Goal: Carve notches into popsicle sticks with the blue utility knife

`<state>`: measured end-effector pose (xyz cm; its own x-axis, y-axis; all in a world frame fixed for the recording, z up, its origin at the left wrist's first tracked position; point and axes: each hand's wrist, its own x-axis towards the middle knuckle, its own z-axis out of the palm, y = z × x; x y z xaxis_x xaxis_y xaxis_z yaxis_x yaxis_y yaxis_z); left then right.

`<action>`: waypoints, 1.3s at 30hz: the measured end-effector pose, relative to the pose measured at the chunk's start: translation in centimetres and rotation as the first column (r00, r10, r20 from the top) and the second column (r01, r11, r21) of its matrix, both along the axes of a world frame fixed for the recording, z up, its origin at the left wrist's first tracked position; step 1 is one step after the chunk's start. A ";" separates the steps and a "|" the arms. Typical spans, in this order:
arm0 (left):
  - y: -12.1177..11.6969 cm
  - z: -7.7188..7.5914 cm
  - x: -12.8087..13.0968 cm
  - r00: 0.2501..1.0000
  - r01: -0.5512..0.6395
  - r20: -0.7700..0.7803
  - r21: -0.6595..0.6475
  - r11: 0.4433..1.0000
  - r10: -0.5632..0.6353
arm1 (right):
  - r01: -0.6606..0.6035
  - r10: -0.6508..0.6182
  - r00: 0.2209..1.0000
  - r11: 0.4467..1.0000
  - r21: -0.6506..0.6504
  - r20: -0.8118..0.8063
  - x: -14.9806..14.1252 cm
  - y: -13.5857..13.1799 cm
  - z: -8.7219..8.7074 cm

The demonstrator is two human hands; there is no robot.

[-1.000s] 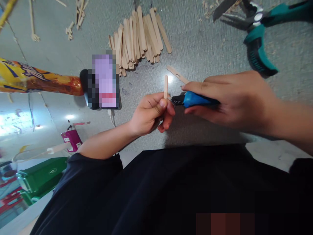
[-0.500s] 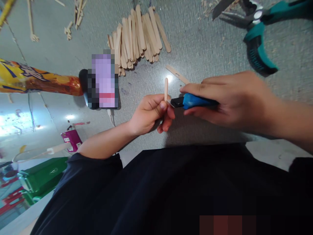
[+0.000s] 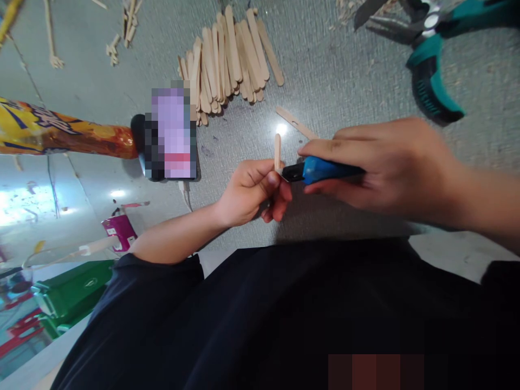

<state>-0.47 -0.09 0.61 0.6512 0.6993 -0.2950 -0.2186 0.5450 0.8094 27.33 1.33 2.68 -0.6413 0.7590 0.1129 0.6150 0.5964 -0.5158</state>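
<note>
Between the thumb and fingers of my left hand [image 3: 258, 189] is a short wooden craft stick [image 3: 277, 151], its rounded end pointing away from me. My right hand [image 3: 390, 162] is wrapped round a blue utility knife [image 3: 320, 169] with a black tip. The knife's short blade meets the stick's edge close to my left thumb; whether it has cut in, I cannot tell. Just beyond my right fingers, another craft stick [image 3: 296, 122] with a small slot in it lies on the table. A spread pile of craft sticks [image 3: 227, 59] lies farther off.
Green-handled pliers [image 3: 430, 49] lie open at the far right, near wood shavings [image 3: 347, 10]. At left a phone [image 3: 174, 135], its screen blurred out, leans by a yellow-orange bottle [image 3: 69, 130]. Small stick assemblies [image 3: 129, 24] are at the far left. A purple box [image 3: 119, 233] is beside my left arm.
The stick and my left fingers have shifted very slightly toward me. The knife tip has moved down a little along with them; both grips are the same.
</note>
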 end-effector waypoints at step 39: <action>0.5 0.1 0.0 0.991 -0.018 0.130 -0.122 0.992 0.034 | -0.089 0.083 0.986 0.995 -0.037 -0.146 0.5 0.6 -0.2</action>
